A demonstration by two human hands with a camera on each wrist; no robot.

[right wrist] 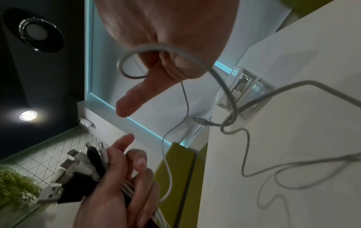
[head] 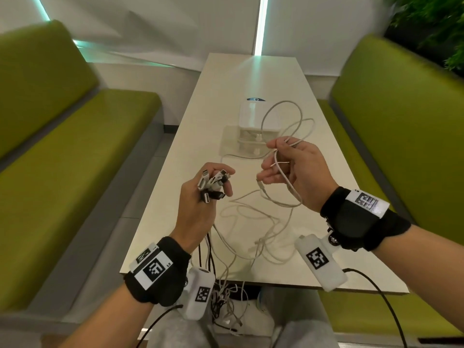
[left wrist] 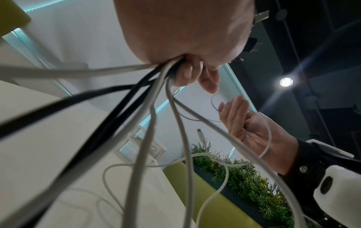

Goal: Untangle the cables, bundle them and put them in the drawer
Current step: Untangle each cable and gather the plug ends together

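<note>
My left hand (head: 226,182) is raised above the near end of the table and grips a bunch of black and white cable plug ends (head: 209,184). Their cords (left wrist: 148,123) hang from my fist to the table and over its front edge. To the right, my right hand (head: 273,162) holds a white cable (head: 288,183), which loops over its fingers and arcs up in front of the small white drawer unit (head: 253,121). In the right wrist view the white cable (right wrist: 224,86) curls round my finger, with the plug ends (right wrist: 78,166) below it. More tangled white cable (head: 261,222) lies on the table.
The long cream table (head: 251,71) runs away from me between two green benches (head: 62,146) (head: 401,121). Plants (head: 439,28) stand behind the right bench. Cable ends (head: 226,297) dangle below the table's near edge, over my lap.
</note>
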